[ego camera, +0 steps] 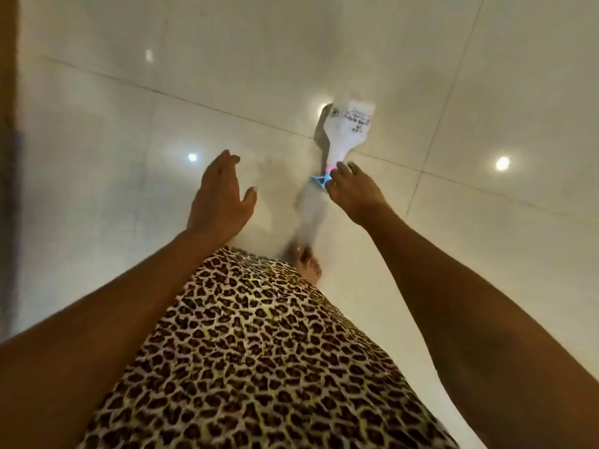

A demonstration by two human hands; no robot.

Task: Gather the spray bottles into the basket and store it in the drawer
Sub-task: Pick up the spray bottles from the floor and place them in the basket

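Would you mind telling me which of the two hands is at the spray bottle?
The right hand: its fingertips are at the neck of the white bottle, while the left hand is spread open, apart from it.

floor (129, 131): glossy cream tiles, thin dark grout lines crossing at angles; several round ceiling-light reflections (502, 163) scattered across the sheen. leopard-print garment (259, 351): tan and brown spots on a pale ground, filling the lower centre. bare foot (309, 264): blurred, showing just past the garment's hem. brown wooden edge (8, 76): vertical strip along the left border.
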